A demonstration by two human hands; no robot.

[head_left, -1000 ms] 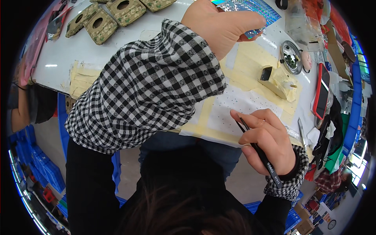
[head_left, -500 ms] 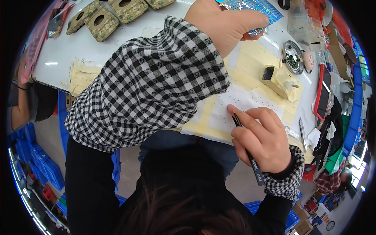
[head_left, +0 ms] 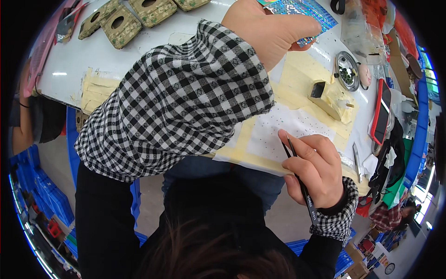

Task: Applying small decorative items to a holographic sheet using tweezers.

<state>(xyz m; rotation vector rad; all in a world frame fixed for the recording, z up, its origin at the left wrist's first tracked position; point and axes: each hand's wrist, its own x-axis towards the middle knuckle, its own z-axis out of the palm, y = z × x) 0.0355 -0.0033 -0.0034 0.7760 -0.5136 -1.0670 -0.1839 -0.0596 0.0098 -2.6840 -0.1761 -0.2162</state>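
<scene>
At the top, my left hand (head_left: 264, 36) is closed on a shiny, blue-silver holographic sheet (head_left: 321, 19), with the thumb lying along its near side. Most of those fingers are hidden behind the hand. My right hand (head_left: 320, 169) grips black tweezers (head_left: 304, 191), whose two slim tips stand apart. Under the tips lies white paper (head_left: 244, 157), strewn with many tiny dark specks and taped down with yellowish tape. Whether anything sits at the tweezer tips is too small to tell. My checked left sleeve covers part of the paper.
Beyond the paper stands a small tape-wrapped box (head_left: 333, 100) beside a round metal dish (head_left: 347, 69) of dark bits. A red-edged phone (head_left: 382, 111) and metal tweezers (head_left: 357, 162) lie right. Camouflage pouches (head_left: 121, 29) sit far left. Another person's arm (head_left: 24, 123) shows at the left edge.
The tweezer tips, close together before, have spread apart. My right hand has shifted slightly right and toward me. My left hand and the sheet have barely moved.
</scene>
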